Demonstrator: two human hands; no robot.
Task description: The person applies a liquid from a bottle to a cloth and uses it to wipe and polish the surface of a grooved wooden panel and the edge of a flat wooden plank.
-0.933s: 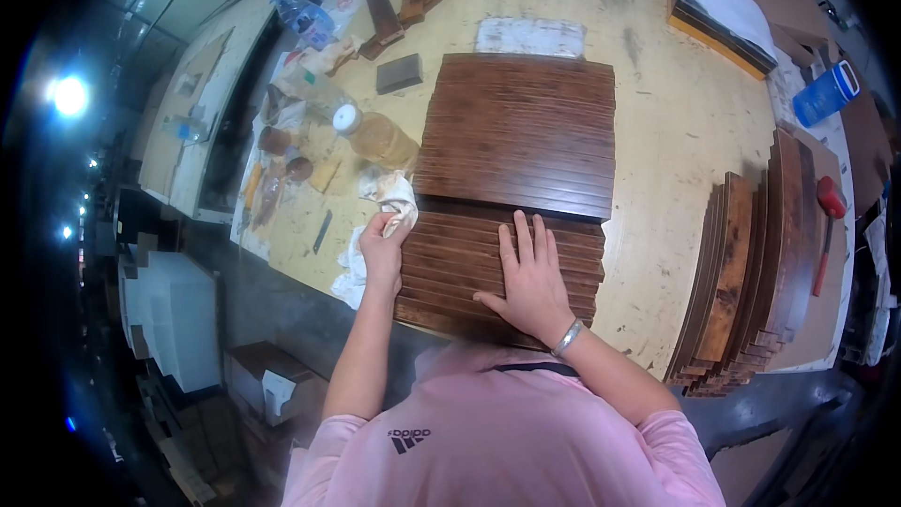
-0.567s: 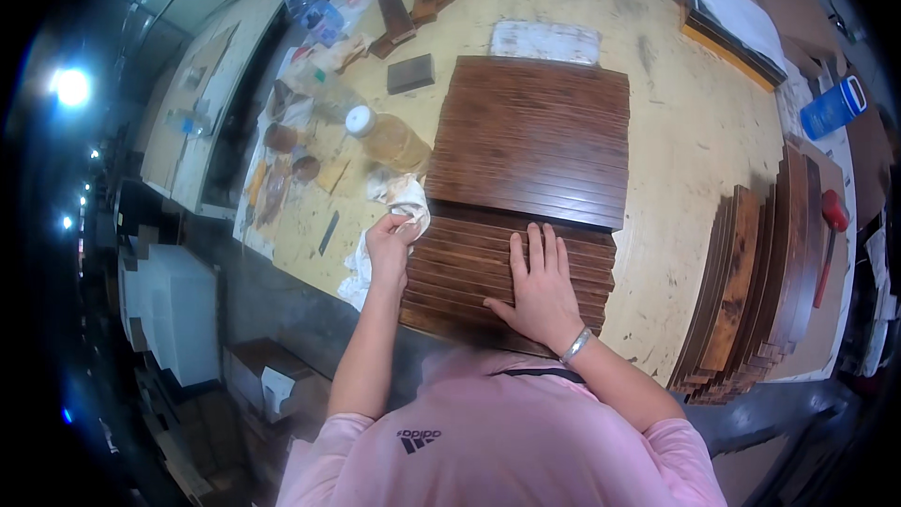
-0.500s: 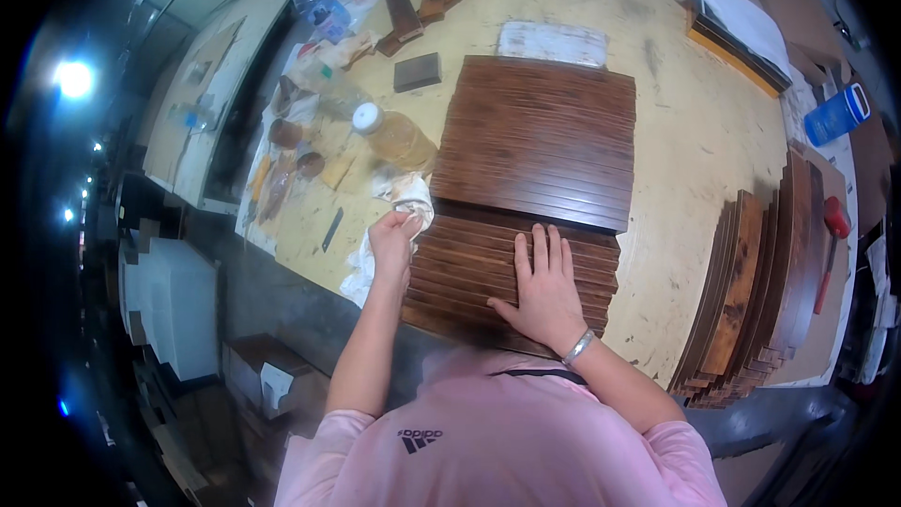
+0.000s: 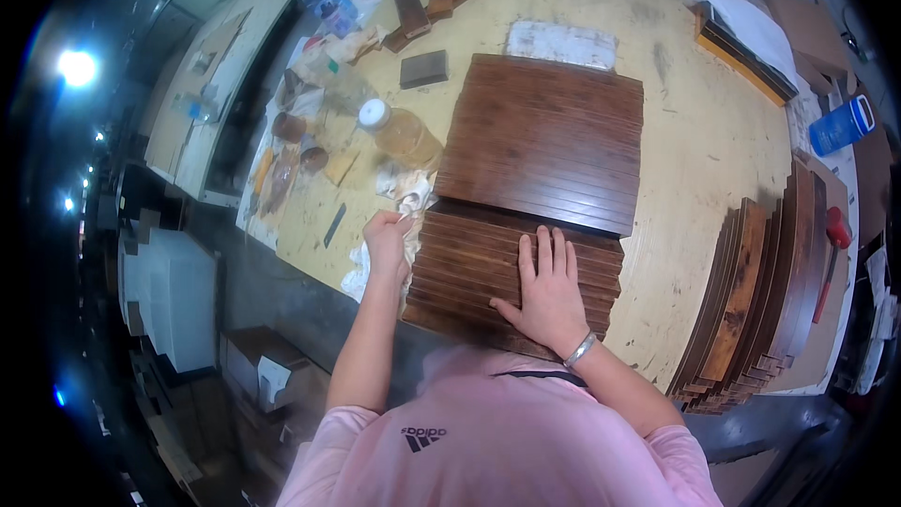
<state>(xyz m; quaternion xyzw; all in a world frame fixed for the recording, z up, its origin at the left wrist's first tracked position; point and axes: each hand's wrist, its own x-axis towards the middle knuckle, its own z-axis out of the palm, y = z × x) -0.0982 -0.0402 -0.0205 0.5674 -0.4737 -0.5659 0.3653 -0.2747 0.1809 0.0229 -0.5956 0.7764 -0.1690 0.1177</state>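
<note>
I've got the left hand on my feed, fingers curled around a crumpled, stained white cloth at the left edge of the lower slats: narrow, dark-brown wood, uneven ends, on a scuffed yellowish table. Right hand flat on them, fingers straight, gripping nothing. Glossy upper slats just beyond.

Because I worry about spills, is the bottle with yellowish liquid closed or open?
Closed: a white cap covers the top of the bottle. How tightly, I cannot tell.
</note>
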